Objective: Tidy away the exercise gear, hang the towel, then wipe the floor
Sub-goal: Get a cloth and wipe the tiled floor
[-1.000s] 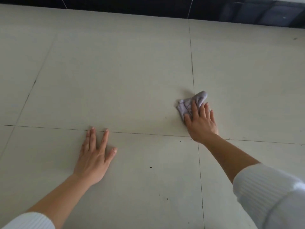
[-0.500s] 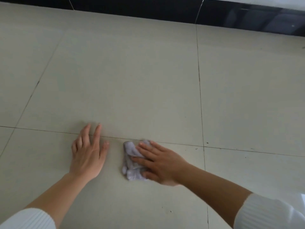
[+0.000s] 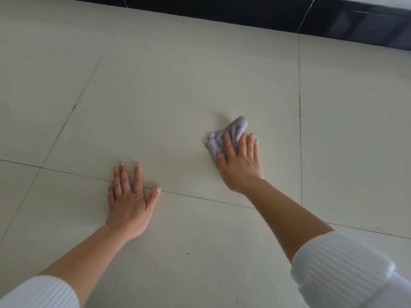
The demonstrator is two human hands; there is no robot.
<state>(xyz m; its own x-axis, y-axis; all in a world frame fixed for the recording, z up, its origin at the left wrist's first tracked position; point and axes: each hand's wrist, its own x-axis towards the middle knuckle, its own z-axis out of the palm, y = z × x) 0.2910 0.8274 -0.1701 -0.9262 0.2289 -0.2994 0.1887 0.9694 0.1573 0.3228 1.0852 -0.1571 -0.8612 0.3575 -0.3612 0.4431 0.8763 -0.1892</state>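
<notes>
A crumpled pale lilac cloth (image 3: 231,131) lies on the pale tiled floor (image 3: 169,90), right of centre. My right hand (image 3: 240,162) presses flat on it with straight fingers, covering its near part. My left hand (image 3: 130,201) rests flat on the floor to the left, fingers spread, across a tile joint, about two hand-widths from the cloth. Both forearms are bare, with white ribbed sleeves pushed up.
A dark glossy skirting band (image 3: 289,16) runs along the far edge of the floor at the top. Thin dark grout lines cross the tiles. A small dark speck (image 3: 188,254) sits on the near tile between my arms.
My right hand has swept the cloth from beside my left hand away and to the right. The left hand has stayed planted.
</notes>
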